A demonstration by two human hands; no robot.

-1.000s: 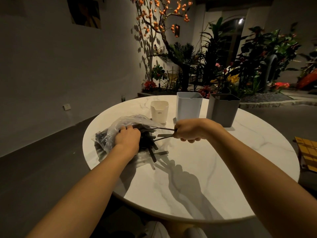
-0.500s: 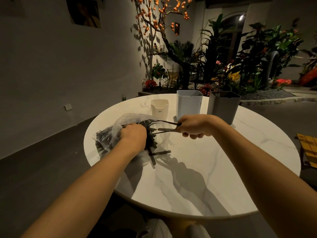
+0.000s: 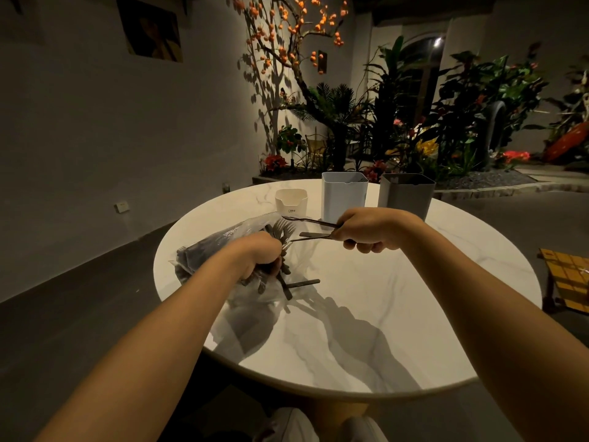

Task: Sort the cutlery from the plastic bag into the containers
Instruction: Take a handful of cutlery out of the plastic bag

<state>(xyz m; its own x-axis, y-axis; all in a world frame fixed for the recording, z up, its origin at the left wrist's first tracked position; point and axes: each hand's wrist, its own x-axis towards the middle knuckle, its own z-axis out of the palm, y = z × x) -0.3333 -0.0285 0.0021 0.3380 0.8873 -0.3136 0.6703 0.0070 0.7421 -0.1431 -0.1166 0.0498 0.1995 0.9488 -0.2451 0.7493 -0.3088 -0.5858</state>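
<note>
A clear plastic bag [image 3: 210,247] full of dark cutlery lies on the left of the round marble table [image 3: 398,314]. My left hand [image 3: 258,253] grips a bunch of that cutlery at the bag's mouth. My right hand [image 3: 369,229] holds a few dark pieces of cutlery [image 3: 314,229] by one end, their other ends pointing left toward the bag. Three containers stand at the far side: a small cream one [image 3: 291,202], a tall white one [image 3: 343,196] and a tall grey one [image 3: 406,194].
A few loose dark utensils [image 3: 298,285] lie on the table by the bag's mouth. Potted plants and a tree with orange fruit stand behind the table. A yellow grid-patterned object [image 3: 570,279] sits to the right, off the table.
My right hand has lifted slightly and drawn to the right with its cutlery. My left hand has closed tighter on the bunch at the bag's mouth.
</note>
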